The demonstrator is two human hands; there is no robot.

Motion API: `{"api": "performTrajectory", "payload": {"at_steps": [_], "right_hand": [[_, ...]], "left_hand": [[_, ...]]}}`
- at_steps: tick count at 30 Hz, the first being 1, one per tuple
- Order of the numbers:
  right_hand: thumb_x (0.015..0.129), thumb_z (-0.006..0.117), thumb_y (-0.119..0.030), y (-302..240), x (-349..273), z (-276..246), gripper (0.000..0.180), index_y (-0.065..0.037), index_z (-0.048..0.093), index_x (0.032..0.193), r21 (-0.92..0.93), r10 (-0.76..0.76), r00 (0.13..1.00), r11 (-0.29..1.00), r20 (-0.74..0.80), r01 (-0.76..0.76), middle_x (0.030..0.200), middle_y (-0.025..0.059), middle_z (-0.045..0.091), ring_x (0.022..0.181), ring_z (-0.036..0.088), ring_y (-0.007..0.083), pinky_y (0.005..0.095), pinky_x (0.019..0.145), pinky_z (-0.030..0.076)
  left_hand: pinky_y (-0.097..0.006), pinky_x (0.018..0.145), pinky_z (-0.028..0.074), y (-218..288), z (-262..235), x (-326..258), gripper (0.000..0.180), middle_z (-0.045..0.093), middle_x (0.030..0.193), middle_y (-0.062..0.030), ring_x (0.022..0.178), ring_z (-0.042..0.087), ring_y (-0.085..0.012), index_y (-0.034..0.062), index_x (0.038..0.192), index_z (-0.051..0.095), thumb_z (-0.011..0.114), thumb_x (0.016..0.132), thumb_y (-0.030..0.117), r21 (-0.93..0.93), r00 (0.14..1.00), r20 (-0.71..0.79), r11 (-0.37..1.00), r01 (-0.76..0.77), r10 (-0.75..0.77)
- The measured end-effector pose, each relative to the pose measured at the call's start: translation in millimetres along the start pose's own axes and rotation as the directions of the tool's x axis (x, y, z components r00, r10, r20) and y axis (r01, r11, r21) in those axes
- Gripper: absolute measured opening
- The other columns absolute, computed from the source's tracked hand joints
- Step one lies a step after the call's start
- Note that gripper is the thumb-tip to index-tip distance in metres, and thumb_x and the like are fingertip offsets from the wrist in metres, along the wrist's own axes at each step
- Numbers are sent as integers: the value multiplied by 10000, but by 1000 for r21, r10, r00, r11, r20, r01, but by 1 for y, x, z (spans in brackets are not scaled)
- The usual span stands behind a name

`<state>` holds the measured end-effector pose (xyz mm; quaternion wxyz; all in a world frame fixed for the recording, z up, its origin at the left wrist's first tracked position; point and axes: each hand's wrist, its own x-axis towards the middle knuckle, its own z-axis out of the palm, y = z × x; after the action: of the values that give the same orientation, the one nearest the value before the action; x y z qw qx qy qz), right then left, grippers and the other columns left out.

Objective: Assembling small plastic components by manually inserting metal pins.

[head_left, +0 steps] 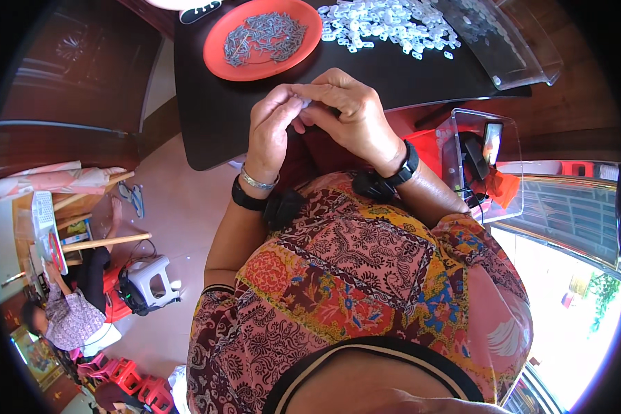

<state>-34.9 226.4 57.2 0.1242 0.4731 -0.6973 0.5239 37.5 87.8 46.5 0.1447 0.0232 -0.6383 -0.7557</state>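
Where grips [270, 123] [356, 112] meet, pale piece [303, 103] between

Black table [214, 117] — on it, a red plate [255, 73], scattered whitish pieces [386, 24], a clear tray [493, 52]

Pale piece [305, 103]: mostly covered by fingers of my left hand [269, 123] and right hand [357, 114]; shape unreadable to me.
Grey bits [262, 40]: too small to tell singly.
White pieces [383, 24]: pile cut by top edge.
Shoe [200, 12]: cut off likewise.
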Motion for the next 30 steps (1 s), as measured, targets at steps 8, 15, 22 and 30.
{"api": "performTrajectory", "payload": {"at_steps": [8,15,22,30], "right_hand": [[699,718,17,-2,-2,-4,325,-70,691,1010,136,155,987,978,42,-159,862,82,629,737,649,194,286,642,532],[717,729,4,7,-6,-1,262,-44,676,969,321,247,969,917,6,-236,851,66,640,766,652,165,268,678,521],[753,725,-6,8,-9,-2,245,-30,648,985,407,343,933,842,104,-355,808,44,660,750,645,110,255,672,521],[773,715,8,-1,-5,-5,267,-5,613,1019,317,250,962,909,107,-271,778,35,658,743,635,72,235,678,527]], "left_hand": [[-223,591,415,-1,-4,-1,231,597,743,-44,668,542,-96,-29,958,612,495,915,165,32,998,58,999,30,-31],[-220,584,412,-1,-2,-2,203,598,763,-42,658,537,-92,-19,914,597,501,910,161,61,999,54,998,5,-8],[-217,577,407,-3,-3,-2,197,594,760,-35,655,532,-82,-12,876,582,507,903,168,103,998,68,995,-16,9],[-204,537,381,-1,-1,-1,184,553,684,-23,590,500,-71,2,841,575,521,881,173,117,1000,28,993,-3,-1]]}}
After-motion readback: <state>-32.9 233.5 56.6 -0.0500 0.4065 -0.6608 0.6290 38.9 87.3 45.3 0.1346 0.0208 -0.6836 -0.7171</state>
